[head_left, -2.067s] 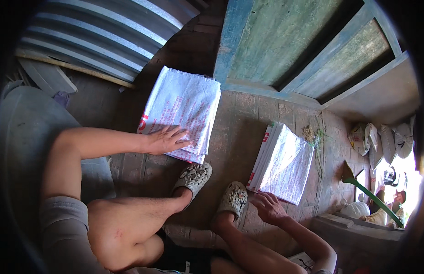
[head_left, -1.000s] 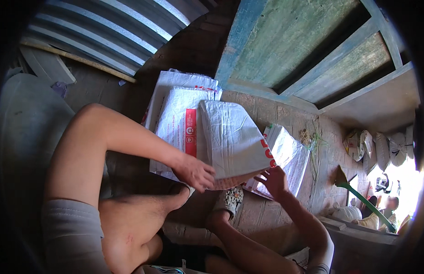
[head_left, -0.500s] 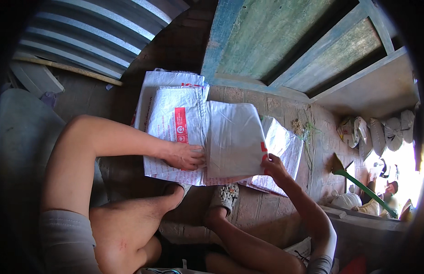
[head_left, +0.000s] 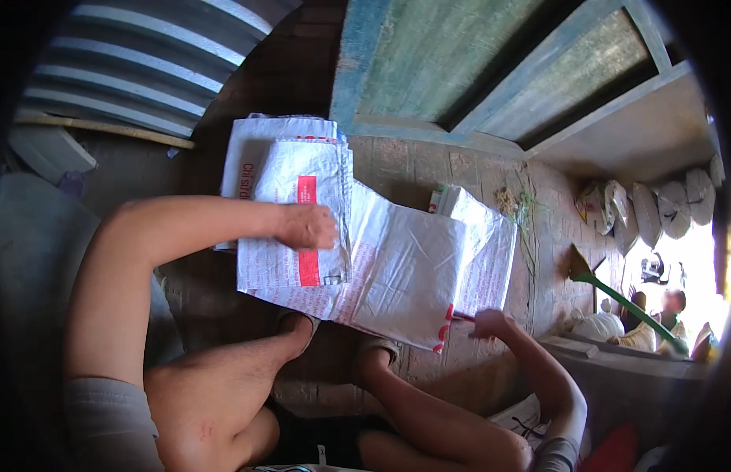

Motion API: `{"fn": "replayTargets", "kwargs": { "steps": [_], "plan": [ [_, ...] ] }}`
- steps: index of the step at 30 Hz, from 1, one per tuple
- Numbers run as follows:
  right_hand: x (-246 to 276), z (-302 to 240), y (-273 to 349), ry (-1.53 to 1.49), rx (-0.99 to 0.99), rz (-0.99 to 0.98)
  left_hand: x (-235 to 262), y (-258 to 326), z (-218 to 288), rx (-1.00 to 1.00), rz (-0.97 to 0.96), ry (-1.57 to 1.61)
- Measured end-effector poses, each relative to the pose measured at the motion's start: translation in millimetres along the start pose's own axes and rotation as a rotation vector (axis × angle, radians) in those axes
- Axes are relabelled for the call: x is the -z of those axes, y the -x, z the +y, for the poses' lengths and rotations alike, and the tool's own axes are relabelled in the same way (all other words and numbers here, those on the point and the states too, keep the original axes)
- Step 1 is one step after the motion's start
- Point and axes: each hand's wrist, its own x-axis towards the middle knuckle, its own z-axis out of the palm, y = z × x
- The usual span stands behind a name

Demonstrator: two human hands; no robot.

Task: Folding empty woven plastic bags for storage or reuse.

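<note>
White woven plastic sacks with red print lie folded in a stack [head_left: 287, 169] before me. My left hand [head_left: 309, 226] is over the top folded sack, across its red stripe, fingers curled into a fist; whether they pinch anything is hidden. To the right, a partly unfolded sack [head_left: 412, 259] slants down toward me, its plain panel facing up. My right hand [head_left: 493, 322] is closed at this sack's lower right corner, beside the red marks, gripping its edge. Behind that panel lies another folded white sack [head_left: 487, 256].
A blue-green wooden door [head_left: 436, 71] stands beyond the stack on the brick floor [head_left: 397, 165]. Corrugated metal [head_left: 137, 63] leans at upper left. At right are filled sacks [head_left: 652, 208], a green-handled tool [head_left: 617, 295] and a blurred person [head_left: 672, 307] in the bright doorway.
My left hand has moved up the stack and curled from spread fingers into a fist. My right hand has drawn the sack panel down and right, slanting it.
</note>
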Motion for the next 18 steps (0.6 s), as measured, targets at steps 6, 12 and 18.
{"fn": "replayTargets", "kwargs": {
  "steps": [6, 12, 18],
  "plan": [
    [76.7, -44.4, 5.5, -0.068, 0.232, 0.877, 18.4, -9.6, -65.8, 0.690, 0.105, -0.060],
    [144.8, -77.9, -36.4, -0.188, 0.518, 0.934, 32.0, -15.8, -111.4, 1.022, 0.087, 0.049],
    [180.7, -59.7, -101.6, -0.245, 0.562, 1.011, 40.1, -14.5, -157.9, 0.984, 0.274, 0.375]
  ]
}}
